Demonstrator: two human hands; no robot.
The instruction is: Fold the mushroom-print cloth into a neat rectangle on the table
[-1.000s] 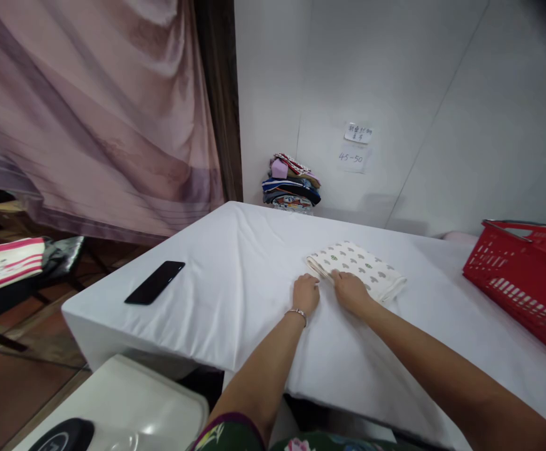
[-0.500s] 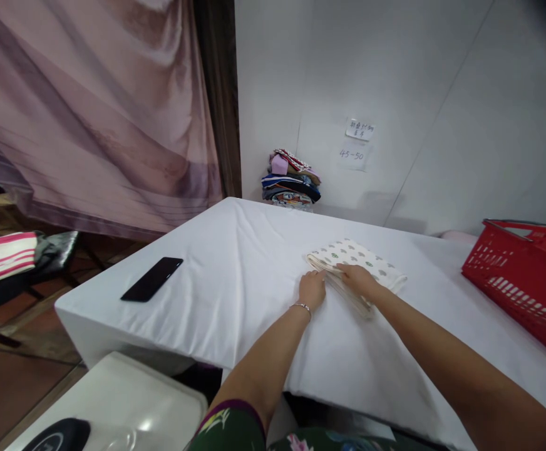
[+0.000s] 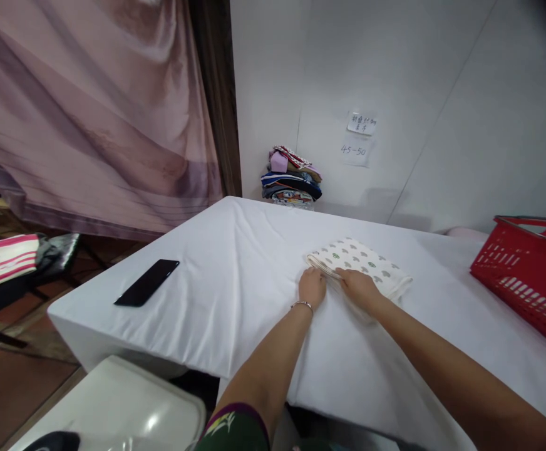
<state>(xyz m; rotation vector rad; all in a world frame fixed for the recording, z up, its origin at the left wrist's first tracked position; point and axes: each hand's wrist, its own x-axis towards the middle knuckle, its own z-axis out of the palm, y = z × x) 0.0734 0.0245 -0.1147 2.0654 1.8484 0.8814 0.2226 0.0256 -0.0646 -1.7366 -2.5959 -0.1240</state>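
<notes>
A folded cream cloth (image 3: 367, 263) with small green and grey prints lies on the white-covered table (image 3: 235, 294). My left hand (image 3: 311, 287), with a thin bracelet at the wrist, rests at the cloth's near left corner, fingers curled onto its edge. My right hand (image 3: 360, 287) lies just beside it on the cloth's near edge, fingers bent and pressing down on the fabric. Both hands touch the cloth; the fingertips are partly hidden by the knuckles.
A black phone (image 3: 147, 290) lies near the table's left edge. A red plastic basket (image 3: 526, 275) stands at the right. A stack of folded clothes (image 3: 292, 178) sits by the wall behind the table. A pink curtain (image 3: 89, 106) hangs left; a white chair seat (image 3: 113, 407) is below.
A half second ago my right hand lay further onto the cloth with a folded strip beneath it; now it sits back at the near edge and the cloth lies flatter.
</notes>
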